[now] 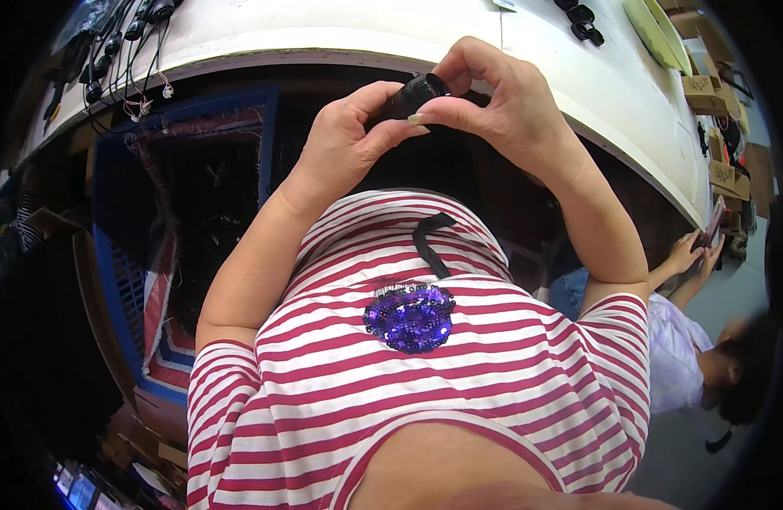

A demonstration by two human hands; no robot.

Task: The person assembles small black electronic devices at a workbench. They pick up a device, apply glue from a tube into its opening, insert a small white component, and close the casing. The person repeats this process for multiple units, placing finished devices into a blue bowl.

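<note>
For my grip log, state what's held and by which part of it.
A black cylindrical part, held between both hands: the left hand at its left end, the right hand at its right end.

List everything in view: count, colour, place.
black cylinder: one, black, between both hands
worktable: one, white, across top
cables: several, mostly black, table's upper left
small ring-like parts: about four, black, table's upper right
basin: one, yellow-green, table's right end
crate: one, blue, below table, left
cardboard boxes: several, brown, far right
co-worker: one, pale top, right
striped shirt: one, red-and-white, on the wearer
left hand: one, bare, on cylinder
right hand: one, bare, on cylinder
</note>
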